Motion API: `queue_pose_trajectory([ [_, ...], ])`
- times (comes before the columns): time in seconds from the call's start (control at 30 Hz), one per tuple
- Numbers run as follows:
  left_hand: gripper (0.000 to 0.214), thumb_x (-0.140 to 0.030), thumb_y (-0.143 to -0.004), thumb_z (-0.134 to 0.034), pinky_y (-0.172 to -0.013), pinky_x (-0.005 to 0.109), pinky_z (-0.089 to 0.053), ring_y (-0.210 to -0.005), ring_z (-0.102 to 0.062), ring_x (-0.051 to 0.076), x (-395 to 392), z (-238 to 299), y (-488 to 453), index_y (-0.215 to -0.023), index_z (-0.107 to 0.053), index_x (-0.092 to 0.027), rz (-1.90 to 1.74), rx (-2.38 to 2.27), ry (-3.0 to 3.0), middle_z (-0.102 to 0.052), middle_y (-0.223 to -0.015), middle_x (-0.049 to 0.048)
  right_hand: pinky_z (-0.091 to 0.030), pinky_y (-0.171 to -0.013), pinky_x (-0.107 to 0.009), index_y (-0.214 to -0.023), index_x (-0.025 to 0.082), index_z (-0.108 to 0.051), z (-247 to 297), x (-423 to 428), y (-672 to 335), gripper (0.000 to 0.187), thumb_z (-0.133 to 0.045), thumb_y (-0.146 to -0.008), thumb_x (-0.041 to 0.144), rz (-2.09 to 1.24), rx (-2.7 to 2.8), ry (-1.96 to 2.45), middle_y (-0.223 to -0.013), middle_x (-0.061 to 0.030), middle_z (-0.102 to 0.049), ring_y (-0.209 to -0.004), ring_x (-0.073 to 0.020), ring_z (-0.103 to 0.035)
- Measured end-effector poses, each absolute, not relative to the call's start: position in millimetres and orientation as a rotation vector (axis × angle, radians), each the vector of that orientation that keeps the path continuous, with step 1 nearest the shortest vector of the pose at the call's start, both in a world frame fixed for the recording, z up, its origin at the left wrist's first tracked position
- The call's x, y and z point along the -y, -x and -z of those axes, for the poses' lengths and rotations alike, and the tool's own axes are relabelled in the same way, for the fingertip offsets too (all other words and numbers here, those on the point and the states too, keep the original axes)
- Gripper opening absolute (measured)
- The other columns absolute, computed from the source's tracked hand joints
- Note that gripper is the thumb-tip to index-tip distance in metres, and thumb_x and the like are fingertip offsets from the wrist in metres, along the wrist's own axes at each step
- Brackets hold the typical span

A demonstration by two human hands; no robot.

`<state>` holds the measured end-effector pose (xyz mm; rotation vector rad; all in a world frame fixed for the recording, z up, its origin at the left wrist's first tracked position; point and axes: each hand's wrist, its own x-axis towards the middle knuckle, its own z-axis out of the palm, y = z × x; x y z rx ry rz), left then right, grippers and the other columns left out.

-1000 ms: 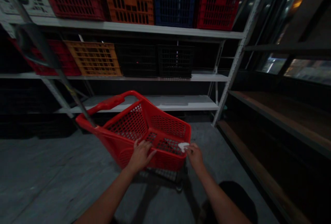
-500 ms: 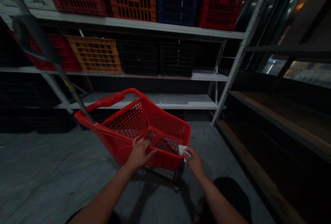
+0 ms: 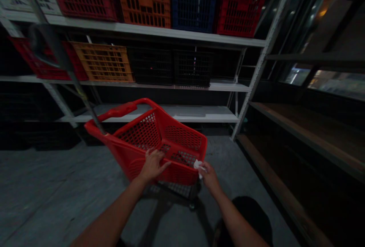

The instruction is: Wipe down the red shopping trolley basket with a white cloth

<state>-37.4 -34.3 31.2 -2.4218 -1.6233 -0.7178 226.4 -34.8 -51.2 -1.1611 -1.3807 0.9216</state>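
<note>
Gripping a red shopping cart (image 3: 139,134) by its near rim (image 3: 179,164) with the left hand (image 3: 152,166), fingers curled over the plastic, while the right hand (image 3: 209,177) pinches a white tissue (image 3: 198,166) at the near right corner. Cart's right in front of the person, long axis running away toward the left of the frame, with its handle (image 3: 114,112) out by the shelves (image 3: 148,28). Left hand's closer to that handle.
</note>
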Motion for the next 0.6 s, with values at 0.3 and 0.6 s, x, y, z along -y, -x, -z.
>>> queue_pose_trajectory([
  [0.3, 0.037, -0.054, -0.076, -0.042, -0.092, 0.046, -0.023, -0.082, -0.053, 0.018, 39.6, -31.8, 57.0, -0.073, -0.057, -0.020, 0.673, 1.660, 2.426, -0.062, -0.074, 0.0008, -0.041, -0.062, -0.024, -0.076, 0.018, -0.057, 18.6, -0.9, -238.9, 0.016, -0.047, -0.072, 0.030, -0.704, 1.507, 1.320, -0.070, -0.0004, -0.062, -0.067, -0.0165, -0.056],
  [0.6, 0.036, -0.051, -0.080, -0.038, -0.098, 0.054, -0.015, -0.095, -0.051, 0.023, 31.7, -41.5, 50.7, -0.083, -0.060, -0.022, 0.553, 1.692, 2.363, -0.065, -0.088, 0.0041, -0.042, -0.064, -0.023, -0.076, 0.020, -0.055, 28.1, 41.9, -204.0, 0.012, -0.046, -0.075, 0.027, -0.727, 1.534, 1.303, -0.073, 0.0005, -0.062, -0.069, -0.0150, -0.057],
])
